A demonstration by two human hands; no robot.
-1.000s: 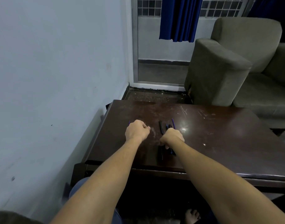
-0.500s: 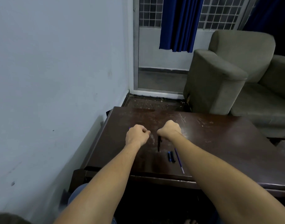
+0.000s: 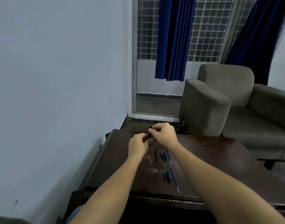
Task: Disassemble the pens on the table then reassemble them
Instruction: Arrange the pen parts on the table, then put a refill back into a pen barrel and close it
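Pen barrel stands upright above the far left of the table, pinched by the right hand at its top and the left hand lower down, apparently for twisting, while loose parts lie sorted nearer.

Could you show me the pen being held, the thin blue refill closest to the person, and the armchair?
held pen [image 3: 150, 136], head view, on the dark barrel's exposed middle.
near refill [image 3: 174, 180], head view, midway along the thin blue rod.
armchair [image 3: 204, 101], head view, on its near armrest.
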